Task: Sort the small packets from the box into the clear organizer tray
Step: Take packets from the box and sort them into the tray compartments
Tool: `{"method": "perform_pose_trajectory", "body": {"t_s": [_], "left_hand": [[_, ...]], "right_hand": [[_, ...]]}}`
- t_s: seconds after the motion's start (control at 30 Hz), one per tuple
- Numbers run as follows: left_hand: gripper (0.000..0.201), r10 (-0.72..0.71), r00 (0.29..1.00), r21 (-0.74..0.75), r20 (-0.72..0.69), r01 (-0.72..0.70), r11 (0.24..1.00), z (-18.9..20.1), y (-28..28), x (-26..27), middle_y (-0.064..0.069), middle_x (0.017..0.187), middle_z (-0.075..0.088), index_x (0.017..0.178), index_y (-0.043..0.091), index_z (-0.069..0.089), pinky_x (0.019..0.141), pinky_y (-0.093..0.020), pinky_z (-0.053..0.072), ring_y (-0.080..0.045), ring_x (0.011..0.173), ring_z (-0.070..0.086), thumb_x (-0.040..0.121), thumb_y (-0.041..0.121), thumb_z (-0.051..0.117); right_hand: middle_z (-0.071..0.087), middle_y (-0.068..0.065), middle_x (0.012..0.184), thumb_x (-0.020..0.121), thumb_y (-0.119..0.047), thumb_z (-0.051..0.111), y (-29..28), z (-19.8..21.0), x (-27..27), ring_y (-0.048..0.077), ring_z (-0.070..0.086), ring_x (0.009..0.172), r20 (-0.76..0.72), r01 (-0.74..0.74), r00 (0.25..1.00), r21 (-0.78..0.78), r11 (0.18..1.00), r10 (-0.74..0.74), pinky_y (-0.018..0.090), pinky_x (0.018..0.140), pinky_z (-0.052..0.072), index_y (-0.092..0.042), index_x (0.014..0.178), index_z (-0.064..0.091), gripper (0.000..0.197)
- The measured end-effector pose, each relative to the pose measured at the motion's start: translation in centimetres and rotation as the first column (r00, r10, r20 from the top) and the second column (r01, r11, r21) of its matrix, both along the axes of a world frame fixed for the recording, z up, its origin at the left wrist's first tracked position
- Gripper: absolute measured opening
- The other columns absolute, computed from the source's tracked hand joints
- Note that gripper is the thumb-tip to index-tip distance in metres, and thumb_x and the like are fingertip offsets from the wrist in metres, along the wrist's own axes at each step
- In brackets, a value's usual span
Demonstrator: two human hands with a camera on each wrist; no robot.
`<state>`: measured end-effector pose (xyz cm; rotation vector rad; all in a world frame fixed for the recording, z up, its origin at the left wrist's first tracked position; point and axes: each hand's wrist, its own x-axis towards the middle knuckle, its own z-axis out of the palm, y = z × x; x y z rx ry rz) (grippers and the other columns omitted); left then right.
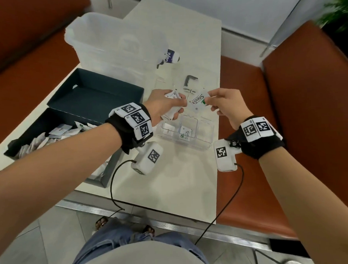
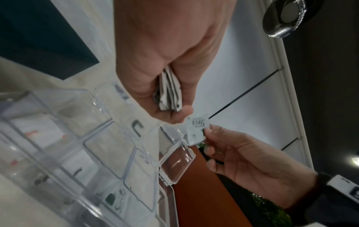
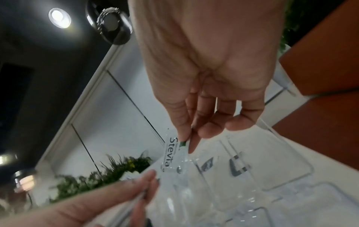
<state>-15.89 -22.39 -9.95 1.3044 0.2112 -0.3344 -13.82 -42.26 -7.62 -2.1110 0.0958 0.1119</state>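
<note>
My left hand (image 1: 168, 104) grips a small stack of white packets (image 1: 172, 95), seen edge-on in the left wrist view as a bundle of packets (image 2: 170, 93). My right hand (image 1: 217, 102) pinches one white Stevia packet (image 1: 198, 100) between thumb and forefinger, just right of the left hand; the same Stevia packet (image 3: 172, 153) shows in the right wrist view. Both hands hover above the clear organizer tray (image 1: 205, 144), where one Stevia packet (image 1: 185, 133) lies in a middle compartment. The dark box (image 1: 54, 115) at the left holds several more packets (image 1: 42, 139).
A large translucent plastic bin (image 1: 113, 42) stands behind the box. A small purple-labelled bottle (image 1: 170, 56) lies beside it. The tray's open clear lid (image 1: 189, 83) lies toward the back. Orange seats (image 1: 299, 98) flank the white table (image 1: 171, 183).
</note>
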Motion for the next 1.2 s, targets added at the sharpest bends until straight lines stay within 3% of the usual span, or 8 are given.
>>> {"method": "perform_pose_trajectory", "body": {"t_s": [0.13,0.23,0.3,0.43,0.63,0.77,1.0,1.2], "left_hand": [[0.019,0.039,0.999,0.027,-0.017,-0.038,0.999,0.0,1.6,0.9,-0.015,0.085,0.065,0.098,0.001,0.064,0.045,-0.022,0.047,-0.018,0.057,0.06,0.082,-0.008,0.07],[0.019,0.044,0.999,0.012,-0.021,-0.044,0.999,0.1,2.5,1.3,-0.013,0.082,0.065,0.097,0.001,0.064,0.045,-0.021,0.048,-0.016,0.054,0.06,0.082,-0.008,0.07],[0.017,0.05,0.998,0.007,-0.028,-0.05,0.999,0.0,3.0,1.6,-0.012,0.079,0.066,0.094,0.002,0.066,0.044,-0.022,0.048,-0.016,0.054,0.061,0.081,-0.008,0.071],[0.017,0.047,0.998,0.013,-0.034,-0.047,0.999,-0.3,3.7,2.0,-0.012,0.081,0.068,0.092,0.004,0.068,0.045,-0.022,0.048,-0.017,0.057,0.063,0.08,-0.006,0.073],[0.015,0.02,0.999,0.014,-0.042,-0.019,1.0,-0.5,4.2,2.4,-0.013,0.086,0.07,0.091,0.006,0.069,0.046,-0.023,0.049,-0.018,0.062,0.065,0.08,-0.002,0.074],[0.012,0.009,0.999,0.018,-0.049,-0.008,1.0,-0.4,4.4,2.5,-0.013,0.086,0.071,0.092,0.006,0.068,0.046,-0.023,0.048,-0.017,0.062,0.065,0.082,0.0,0.073],[0.008,-0.021,0.997,0.0,-0.069,0.021,1.0,-0.3,4.4,2.5,-0.014,0.087,0.067,0.092,0.004,0.066,0.045,-0.022,0.048,-0.016,0.059,0.063,0.086,0.0,0.07],[0.028,-0.056,0.984,-0.103,-0.166,0.039,0.994,0.7,4.2,2.7,-0.011,0.087,0.065,0.102,0.006,0.061,0.045,-0.021,0.049,-0.016,0.06,0.06,0.093,0.032,0.064]], "right_hand": [[0.068,0.0,0.087,0.088,-0.016,0.067,0.5,-2.0,1.1,0.012,0.058,0.082,0.0,-0.076,0.997,-0.351,0.933,0.081,0.026,0.083,0.048,-0.009,0.104,0.07,0.018],[0.071,0.008,0.095,0.091,-0.017,0.063,1.8,-3.8,0.9,0.021,0.063,0.09,-0.05,-0.168,0.985,-0.473,0.865,0.164,0.028,0.081,0.049,-0.009,0.1,0.07,0.014],[0.071,0.009,0.101,0.091,-0.018,0.062,2.7,-4.7,0.9,0.025,0.064,0.098,-0.122,-0.21,0.978,-0.536,0.818,0.172,0.036,0.089,0.051,-0.013,0.099,0.071,0.013],[0.068,0.003,0.112,0.088,-0.02,0.061,3.8,-5.8,0.6,0.027,0.059,0.108,-0.257,-0.278,0.957,-0.675,0.683,0.136,0.042,0.104,0.037,-0.022,0.109,0.068,0.022],[0.066,0.003,0.114,0.091,-0.026,0.057,4.6,-6.8,0.4,0.026,0.055,0.113,-0.252,-0.32,0.945,-0.843,0.433,0.206,0.044,0.102,0.029,-0.021,0.12,0.061,0.03],[0.066,-0.001,0.11,0.09,-0.03,0.058,4.7,-7.1,0.2,0.025,0.056,0.111,-0.249,-0.316,0.941,-0.888,0.335,0.229,0.045,0.101,0.03,-0.022,0.121,0.06,0.032],[0.063,-0.006,0.12,0.088,-0.033,0.061,4.7,-7.2,0.5,0.022,0.054,0.116,-0.354,-0.401,0.915,-0.85,0.342,0.193,0.048,0.106,0.026,-0.034,0.128,0.055,0.04],[0.066,-0.01,0.115,0.088,-0.019,0.061,4.1,-6.1,0.5,0.018,0.056,0.112,-0.267,-0.328,0.945,-0.803,0.498,0.191,0.044,0.1,0.028,-0.03,0.119,0.061,0.033]]}}
